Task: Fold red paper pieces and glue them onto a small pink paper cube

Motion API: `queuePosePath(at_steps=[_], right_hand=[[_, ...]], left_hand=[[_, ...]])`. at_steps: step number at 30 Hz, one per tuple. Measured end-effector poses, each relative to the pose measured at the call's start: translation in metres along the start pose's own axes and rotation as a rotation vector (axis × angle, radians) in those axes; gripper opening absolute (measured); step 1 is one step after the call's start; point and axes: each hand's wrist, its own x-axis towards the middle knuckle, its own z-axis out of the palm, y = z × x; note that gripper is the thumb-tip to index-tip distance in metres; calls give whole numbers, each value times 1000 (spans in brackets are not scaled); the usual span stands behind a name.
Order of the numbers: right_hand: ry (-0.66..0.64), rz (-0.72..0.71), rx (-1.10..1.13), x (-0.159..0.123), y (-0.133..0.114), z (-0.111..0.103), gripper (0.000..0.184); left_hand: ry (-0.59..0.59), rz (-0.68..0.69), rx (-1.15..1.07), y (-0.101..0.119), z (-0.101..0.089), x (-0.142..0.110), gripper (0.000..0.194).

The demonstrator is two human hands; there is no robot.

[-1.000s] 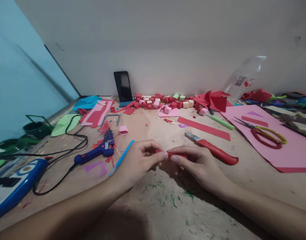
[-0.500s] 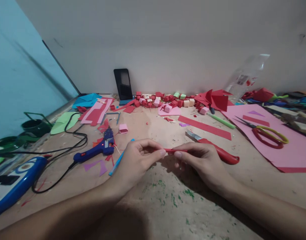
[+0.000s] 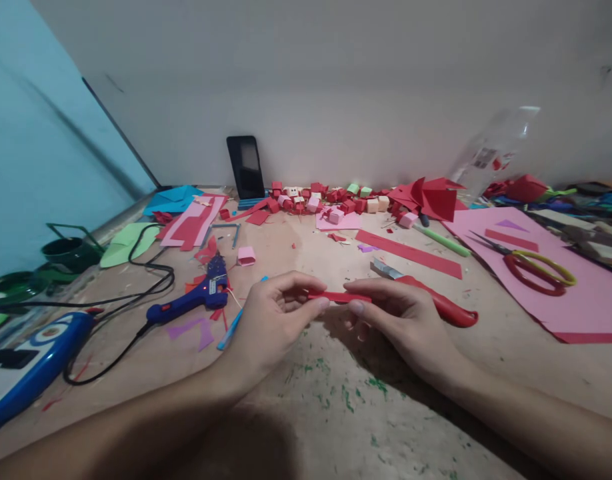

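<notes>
A narrow red paper strip (image 3: 339, 296) is stretched between my two hands, above the middle of the table. My left hand (image 3: 279, 313) pinches its left end between thumb and fingers. The right end is pinched the same way by my right hand (image 3: 399, 317). Just behind my right hand lies a red-handled knife (image 3: 443, 305), its blade pointing left. A blue pen-like stick (image 3: 231, 329) is partly hidden by my left hand. Farther left rests a blue glue gun (image 3: 193, 299), with a small pink paper box (image 3: 247, 256) behind it.
Scissors (image 3: 539, 267) lie on pink paper (image 3: 581, 300) at the right. Small folded paper cubes (image 3: 336, 199) line the wall beside a standing phone (image 3: 246, 167). A clear bottle (image 3: 496, 153) leans at the back right. The glue gun's black cord (image 3: 106, 360) loops across the left side.
The red paper strip has tilted so that more of its flat face shows. Both hands keep their pinch and have barely shifted.
</notes>
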Motion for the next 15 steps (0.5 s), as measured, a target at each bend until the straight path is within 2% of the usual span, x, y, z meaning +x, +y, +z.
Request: queuePosePath(at_steps=[3,7,15], right_hand=[[12,-3,-55,1,0,-2,23],[-11,-55,-149,2,2,-3,17],[-41,-97,-208,-1,-1,3,17]], left_hand=[[-3,-9,-8,-2,0,0,15],[-23,-8,57,-1,0,1,12],[-97,27,161,1,-3,2,10]])
